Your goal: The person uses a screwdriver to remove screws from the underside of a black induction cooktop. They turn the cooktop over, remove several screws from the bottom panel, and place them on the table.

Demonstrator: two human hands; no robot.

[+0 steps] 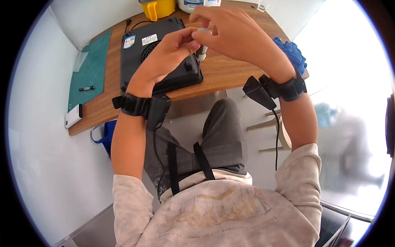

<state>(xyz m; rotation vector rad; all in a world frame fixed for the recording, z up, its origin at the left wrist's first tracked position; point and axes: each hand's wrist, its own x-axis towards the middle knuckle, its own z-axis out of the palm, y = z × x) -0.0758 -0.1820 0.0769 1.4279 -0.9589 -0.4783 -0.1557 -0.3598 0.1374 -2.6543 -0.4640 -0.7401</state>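
A screwdriver with a grey and dark handle stands roughly upright, its shaft pointing down at the right edge of a black appliance, which has a round vent grille and labels on the face turned up. My left hand has its fingers closed around the upper handle from the left. My right hand comes from the right, thumb and forefinger at the handle's top, other fingers curled above it. The screwdriver's tip is too small to make out clearly.
The wooden desk also holds a green cutting mat with a pen, a white device, a yellow pot, a white container, a glass and blue cloth. A stool stands below.
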